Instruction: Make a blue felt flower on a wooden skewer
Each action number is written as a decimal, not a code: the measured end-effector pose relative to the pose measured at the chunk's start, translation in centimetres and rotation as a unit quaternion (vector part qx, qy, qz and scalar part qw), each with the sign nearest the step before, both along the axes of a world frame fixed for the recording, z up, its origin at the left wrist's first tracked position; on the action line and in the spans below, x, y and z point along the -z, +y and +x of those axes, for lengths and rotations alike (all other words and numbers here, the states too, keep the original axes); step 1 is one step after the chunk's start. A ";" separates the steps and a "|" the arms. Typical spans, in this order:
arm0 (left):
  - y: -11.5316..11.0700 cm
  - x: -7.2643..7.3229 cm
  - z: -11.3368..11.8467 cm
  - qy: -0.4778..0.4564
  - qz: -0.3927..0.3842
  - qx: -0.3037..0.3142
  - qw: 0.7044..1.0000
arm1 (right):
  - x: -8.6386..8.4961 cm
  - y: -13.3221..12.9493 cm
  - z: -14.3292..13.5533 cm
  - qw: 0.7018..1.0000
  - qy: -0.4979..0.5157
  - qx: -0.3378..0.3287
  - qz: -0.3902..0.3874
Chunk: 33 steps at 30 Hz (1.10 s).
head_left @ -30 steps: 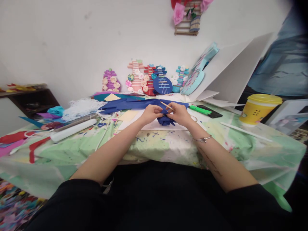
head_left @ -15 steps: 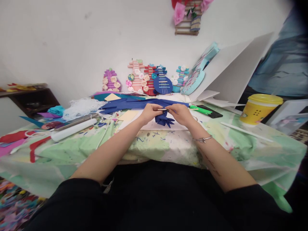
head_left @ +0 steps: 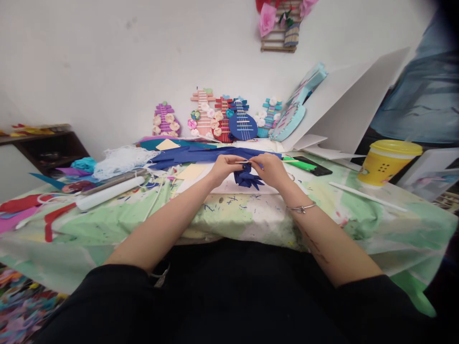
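Observation:
Over the table, my left hand [head_left: 228, 168] and my right hand [head_left: 270, 168] meet with fingertips pinched together. A thin light wooden stick [head_left: 291, 161] runs level between them, its right end jutting past my right hand. Both hands appear closed on it. From the fingertips hangs a piece of dark blue paper [head_left: 248, 178] with pointed, petal-like ends. Where the paper meets the stick is covered by my fingers. Below lies a white sheet [head_left: 229, 187], and behind the hands are long dark blue paper strips [head_left: 201, 155].
Small lute-shaped crafts [head_left: 244, 125] lean against the wall at the back. On the right stand a yellow cup [head_left: 389, 165], a green marker [head_left: 300, 164] and a black phone [head_left: 317, 166]. To the left lie white string [head_left: 124, 160] and a white glue gun or tube [head_left: 109, 193].
The blue paper has swung slightly to the right and turned beneath the stick. The stick has shifted a little rightward; my hands have barely moved.

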<state>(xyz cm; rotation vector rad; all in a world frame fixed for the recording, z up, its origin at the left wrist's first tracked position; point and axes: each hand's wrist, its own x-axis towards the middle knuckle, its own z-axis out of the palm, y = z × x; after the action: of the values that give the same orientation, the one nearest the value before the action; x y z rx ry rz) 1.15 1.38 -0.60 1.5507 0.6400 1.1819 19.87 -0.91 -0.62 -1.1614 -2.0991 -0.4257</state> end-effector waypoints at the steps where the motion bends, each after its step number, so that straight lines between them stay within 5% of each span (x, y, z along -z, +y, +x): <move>1: -0.1 -0.1 0.0 -0.008 -0.004 0.001 1.000 | 0.0 0.0 0.0 1.000 0.002 -0.002 0.002; 10: -0.3 -0.2 0.0 0.008 -0.003 -0.078 0.997 | 0.3 0.2 -0.2 0.999 -0.017 -0.026 0.026; 33: -0.8 -0.3 0.1 0.072 0.115 -0.092 0.986 | -0.3 -0.6 -0.4 1.000 0.021 -0.014 0.005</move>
<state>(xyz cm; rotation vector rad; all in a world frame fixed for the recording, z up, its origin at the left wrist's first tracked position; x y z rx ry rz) 1.20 0.63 -0.26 1.8156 0.7759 1.3264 19.47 -1.56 -0.31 -1.1252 -2.0728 -0.3954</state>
